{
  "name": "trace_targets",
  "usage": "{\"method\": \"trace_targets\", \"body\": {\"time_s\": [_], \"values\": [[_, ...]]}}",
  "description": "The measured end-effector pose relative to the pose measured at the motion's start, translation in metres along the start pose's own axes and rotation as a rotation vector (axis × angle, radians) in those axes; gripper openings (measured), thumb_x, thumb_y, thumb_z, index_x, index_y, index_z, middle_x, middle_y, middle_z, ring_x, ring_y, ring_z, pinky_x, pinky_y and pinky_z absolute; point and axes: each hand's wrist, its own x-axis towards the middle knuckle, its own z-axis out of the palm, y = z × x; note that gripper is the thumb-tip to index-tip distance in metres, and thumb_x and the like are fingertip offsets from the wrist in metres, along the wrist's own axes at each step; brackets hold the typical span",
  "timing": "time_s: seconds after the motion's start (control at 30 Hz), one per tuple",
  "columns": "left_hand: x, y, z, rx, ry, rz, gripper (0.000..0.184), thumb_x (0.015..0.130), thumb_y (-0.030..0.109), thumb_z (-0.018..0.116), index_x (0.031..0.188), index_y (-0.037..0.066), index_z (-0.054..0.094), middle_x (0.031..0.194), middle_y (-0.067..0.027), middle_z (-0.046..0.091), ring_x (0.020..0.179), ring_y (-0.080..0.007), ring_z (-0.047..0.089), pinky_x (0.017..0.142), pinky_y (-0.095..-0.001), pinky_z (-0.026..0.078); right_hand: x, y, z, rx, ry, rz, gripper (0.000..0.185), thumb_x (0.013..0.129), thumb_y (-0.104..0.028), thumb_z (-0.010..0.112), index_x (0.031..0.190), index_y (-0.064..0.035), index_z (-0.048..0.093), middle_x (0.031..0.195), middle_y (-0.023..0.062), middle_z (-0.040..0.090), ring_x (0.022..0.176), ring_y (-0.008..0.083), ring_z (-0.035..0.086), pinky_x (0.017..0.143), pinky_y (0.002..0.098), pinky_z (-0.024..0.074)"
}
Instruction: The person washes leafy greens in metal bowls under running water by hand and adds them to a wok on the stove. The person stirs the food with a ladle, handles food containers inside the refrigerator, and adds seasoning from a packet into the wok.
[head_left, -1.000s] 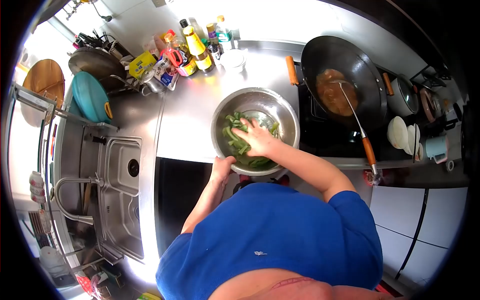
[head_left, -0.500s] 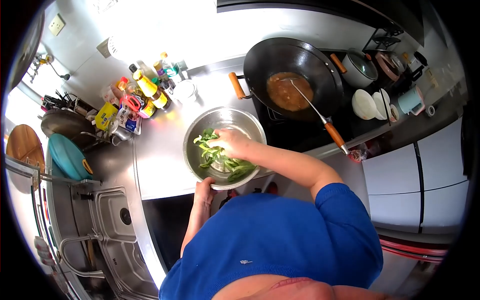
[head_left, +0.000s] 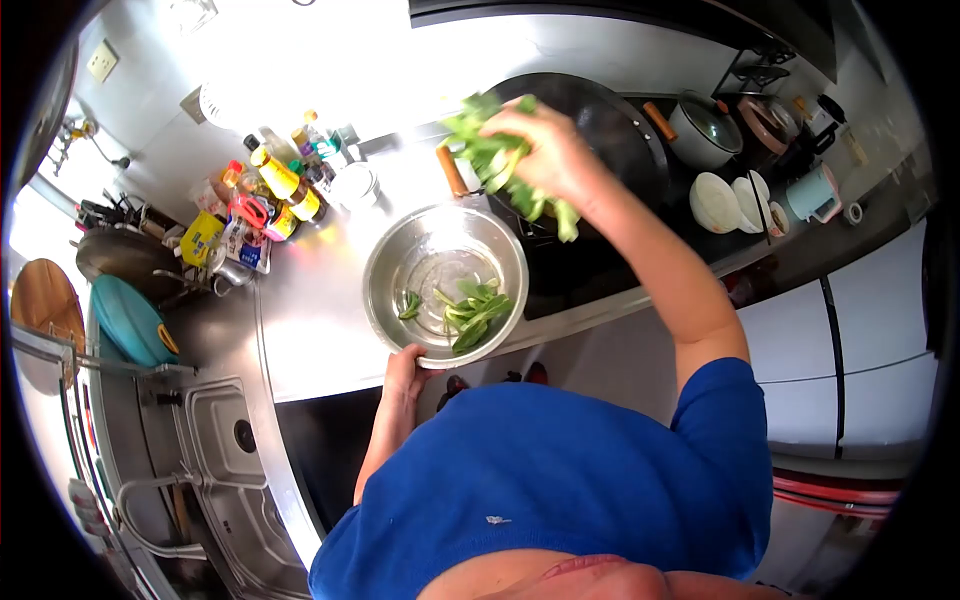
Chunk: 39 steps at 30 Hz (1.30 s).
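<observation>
My right hand is closed round a bunch of leafy greens, raised over the left side of the black wok on the stove. The leaves are a little blurred, and hand and forearm cover much of the wok, including its contents. My left hand grips the near rim of a steel basin that stands on the counter. Some loose green leaves lie in the bottom of the basin, with a small leaf to their left.
Sauce bottles and a white tub stand behind the basin. White bowls and a lidded pot are right of the wok. A double sink lies at the left, near a teal basin.
My right hand has lifted greens out of the basin and carried them up and right to the wok. Fewer leaves lie in the basin. My left hand has stayed at the rim.
</observation>
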Motion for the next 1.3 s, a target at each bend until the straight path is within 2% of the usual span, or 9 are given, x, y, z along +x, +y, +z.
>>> {"method": "trace_targets", "body": {"time_s": [0.13,0.23,0.3,0.43,0.53,0.63,0.93,1.17,1.3], "values": [[0.004,-0.011,-0.007,-0.022,0.016,0.066,0.034,0.076,0.002,0.047,0.107,-0.012,0.045,0.088,-0.0201,0.058,0.07,-0.0292,0.063,0.053,-0.0371,0.056,0.001,0.07,0.0,0.062,0.021,0.118,0.038,0.07,0.007,0.057,0.104,-0.0105,0.06,0.108,0.0102,0.057,0.098,0.0274,0.058,0.083,0.032,0.0465],[-0.001,-0.011,-0.012,0.014,0.022,0.102,0.038,0.075,0.002,0.048,0.11,-0.011,0.044,0.092,-0.0208,0.059,0.074,-0.0298,0.064,0.053,-0.0382,0.057,-0.011,0.115,0.018,-0.142,-0.284,0.249,0.045,0.068,-0.011,0.068,0.111,-0.0209,0.057,0.121,0.012,0.05,0.109,0.0304,0.051,0.089,0.0345,0.0434],[-0.001,-0.015,-0.017,-0.013,0.044,0.133,0.038,0.075,0.003,0.049,0.111,-0.008,0.046,0.092,-0.0181,0.06,0.071,-0.0272,0.063,0.05,-0.035,0.055,-0.023,0.116,0.028,-0.583,-0.243,0.158,0.051,0.065,-0.013,0.07,0.113,-0.0208,0.056,0.12,0.0124,0.05,0.106,0.0307,0.052,0.087,0.0349,0.0442],[-0.011,-0.007,-0.016,0.026,0.047,0.158,0.037,0.075,0.006,0.051,0.11,-0.007,0.049,0.09,-0.0168,0.061,0.07,-0.0253,0.063,0.05,-0.0338,0.055,-0.012,0.004,0.023,-0.253,-0.267,-0.195,0.016,0.069,-0.007,0.062,0.085,-0.0102,0.06,0.09,0.0091,0.055,0.087,0.0287,0.055,0.077,0.0384,0.0469],[-0.014,-0.001,-0.016,0.038,0.033,0.176,0.036,0.075,0.007,0.053,0.108,-0.006,0.05,0.089,-0.0164,0.061,0.069,-0.0245,0.063,0.05,-0.0324,0.055,-0.057,-0.053,0.073,-0.157,-0.885,-0.231,0.041,0.068,-0.014,0.067,0.108,-0.0135,0.056,0.101,0.0104,0.054,0.096,0.0293,0.056,0.08,0.0356,0.0476],[-0.015,0.0,-0.015,0.007,0.045,0.19,0.035,0.074,0.007,0.054,0.107,-0.006,0.052,0.088,-0.0163,0.062,0.069,-0.0243,0.064,0.049,-0.0327,0.055,-0.096,-0.054,0.138,-0.357,-1.159,-0.108,0.095,0.062,-0.031,0.077,0.14,-0.0251,0.022,0.119,0.0205,0.04,0.101,0.0336,0.054,0.087,0.0387,0.0462],[-0.021,0.001,-0.016,-0.007,0.09,0.219,0.035,0.071,0.003,0.052,0.105,-0.007,0.051,0.085,-0.0152,0.059,0.067,-0.024,0.062,0.047,-0.0348,0.054,-0.137,-0.067,0.223,0.161,-0.906,-0.203,0.036,0.068,-0.001,0.057,0.102,-0.0114,0.055,0.099,0.0161,0.051,0.086,0.034,0.058,0.075,0.0421,0.047],[-0.021,0.014,-0.029,0.001,0.065,0.188,0.036,0.071,0.004,0.053,0.105,-0.007,0.05,0.077,-0.0123,0.059,0.062,-0.024,0.06,0.047,-0.036,0.052,-0.083,-0.073,0.224,0.325,-0.587,-0.125,0.028,0.068,-0.002,0.058,0.095,-0.0097,0.054,0.095,0.0158,0.055,0.082,0.0347,0.059,0.069,0.0422,0.0486],[-0.013,0.011,-0.036,0.053,0.051,0.139,0.039,0.071,0.004,0.052,0.108,-0.006,0.048,0.082,-0.0131,0.058,0.066,-0.0247,0.06,0.051,-0.0374,0.053,-0.091,-0.088,0.242,0.106,-0.77,-0.108,0.019,0.075,-0.009,0.054,0.094,-0.0092,0.057,0.097,0.0183,0.055,0.086,0.0348,0.059,0.074,0.042,0.0475]]}}
